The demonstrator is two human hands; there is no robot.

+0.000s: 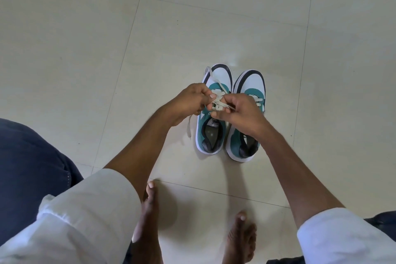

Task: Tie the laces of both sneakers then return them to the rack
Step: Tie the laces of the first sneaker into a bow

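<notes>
Setting: a pale tiled floor (214,17) is seen from above, with thin grout lines crossing it.
Sneakers: a teal, white and dark pair is set side by side on the floor, toes pointing away from the person, the two shoes just beside each other.
Left sneaker (211,135): its collar and insole are open to view (a small label is seen on the tongue, too blurred to be read).
Right sneaker (249,83): its middle is partly hidden by the right hand; white lacing is seen near its toe end.
Laces (218,100): the off-white laces of the left sneaker are gathered between the two hands over the tongue; one loop is thrown up past the toe cap, and one loose end hangs down the outer side to the floor.
Left hand (190,103): the fingers are closed, and a strand of the laces is pinched at the fingertips.
Right hand (240,113): the fingers are curled in, and the other part of the laces is pinched between thumb and fingers.
Sleeves: white sleeves (85,216) are rolled up on both forearms.
Feet: two bare feet (150,221) are planted on the floor nearer the person, well apart from the sneakers.
Rack: not seen in this view.
</notes>
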